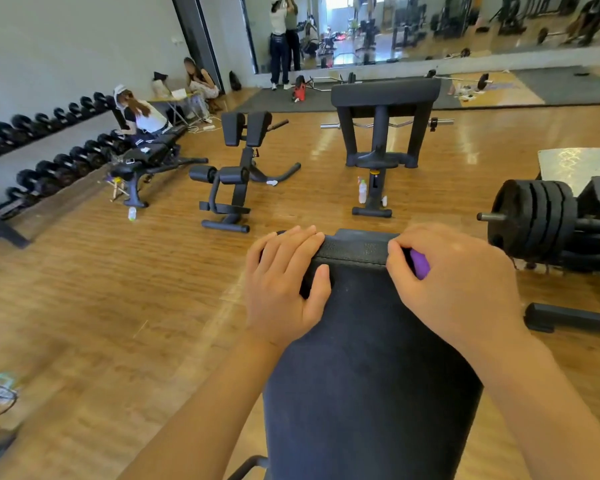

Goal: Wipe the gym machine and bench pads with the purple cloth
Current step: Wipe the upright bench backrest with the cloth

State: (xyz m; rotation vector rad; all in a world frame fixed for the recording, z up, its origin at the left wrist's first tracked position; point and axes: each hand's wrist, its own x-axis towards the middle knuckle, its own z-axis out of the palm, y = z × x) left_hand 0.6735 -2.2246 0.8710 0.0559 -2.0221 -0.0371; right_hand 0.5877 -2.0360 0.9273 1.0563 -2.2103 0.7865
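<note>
Wooden floor [125,299] carrying gym equipment, seen from the head camera. Far left: dumbbell rack [45,150]; then a back-extension machine [236,168] and a preacher-curl bench [381,133] with a spray bottle [362,190] just beside its foot. Foreground: left hand [284,282] grips the top left corner of the black bench pad [364,358], fingers over the edge, thumb on the face. Right hand [454,282] curls round the purple cloth [420,263] at the pad's top right corner. Far right: stacked weight plates [534,223].
</note>
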